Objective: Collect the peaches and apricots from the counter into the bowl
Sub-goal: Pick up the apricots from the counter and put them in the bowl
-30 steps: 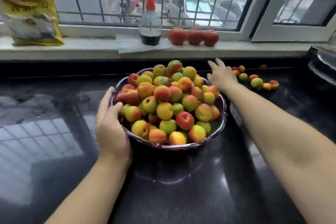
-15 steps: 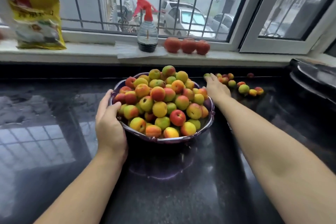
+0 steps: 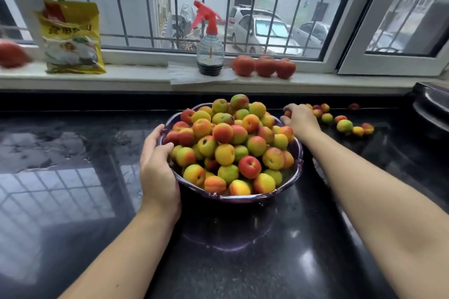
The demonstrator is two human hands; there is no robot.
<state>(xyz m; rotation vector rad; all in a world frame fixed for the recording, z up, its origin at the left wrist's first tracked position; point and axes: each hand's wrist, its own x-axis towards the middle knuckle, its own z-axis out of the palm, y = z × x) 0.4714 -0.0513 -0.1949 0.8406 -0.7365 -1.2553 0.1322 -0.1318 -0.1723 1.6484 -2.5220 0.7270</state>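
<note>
Bowl (image 3: 243, 198) steadied by my left hand (image 3: 158, 167), heaped nearly full.
My right hand (image 3: 300, 119) fingers curl around a small red fruit (image 3: 288, 113) just beside the bowl's far rim.

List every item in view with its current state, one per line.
bowl: heaped with fruit, upright on the counter
left hand: holds the bowl's rim
right hand: fingers curled on a small fruit
loose fruit: scattered on the counter
spray bottle: upright on the sill
yellow packet: standing on the sill

2 bare forearms, no sleeves, rings or watch in view
</note>
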